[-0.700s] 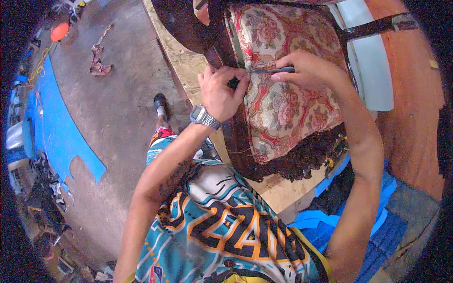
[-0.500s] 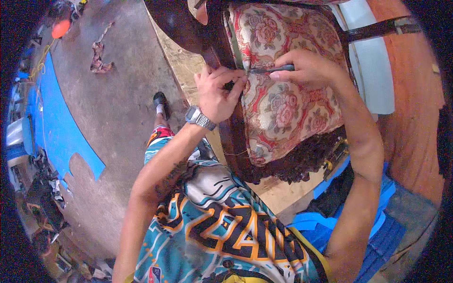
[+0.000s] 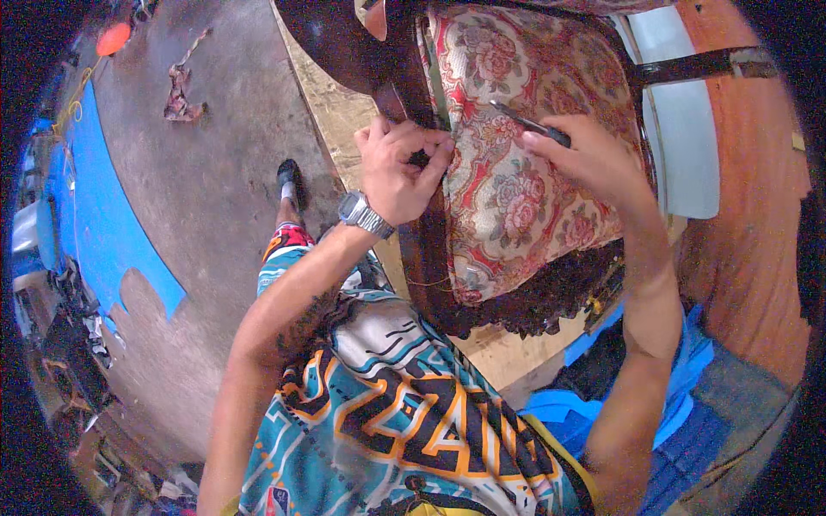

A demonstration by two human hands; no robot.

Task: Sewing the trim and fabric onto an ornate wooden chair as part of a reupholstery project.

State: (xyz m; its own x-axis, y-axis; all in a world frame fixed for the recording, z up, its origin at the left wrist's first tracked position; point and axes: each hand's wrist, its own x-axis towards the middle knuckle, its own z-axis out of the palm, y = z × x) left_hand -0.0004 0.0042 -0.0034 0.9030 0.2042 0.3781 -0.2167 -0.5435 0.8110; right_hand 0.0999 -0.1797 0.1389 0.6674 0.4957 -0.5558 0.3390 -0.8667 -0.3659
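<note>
A chair frame of dark polished wood (image 3: 428, 245) carries a seat covered in red and cream floral fabric (image 3: 516, 202). At the seat's left edge, my left hand (image 3: 400, 168) is closed, thumb and forefinger pinched together against the fabric border. Whatever sits between those fingertips is too small to make out. My right hand (image 3: 594, 155) grips a slim tool (image 3: 538, 127) with a black handle and a thin metal shaft; its exact kind is unclear. The tool's tip points up and left, above the fabric and apart from the left fingers.
A worn brown board (image 3: 232, 215) fills the left side, with a scrap of fabric (image 3: 179, 95) and a blue sheet (image 3: 112, 224) on it. Dark frilly trim (image 3: 551, 297) hangs at the seat's near edge. Blue material (image 3: 671, 404) lies by my right elbow.
My right hand has drawn back to the right, lifting the tool's tip from the seat edge by the left fingertips. My left hand stays in its pinch at the border.
</note>
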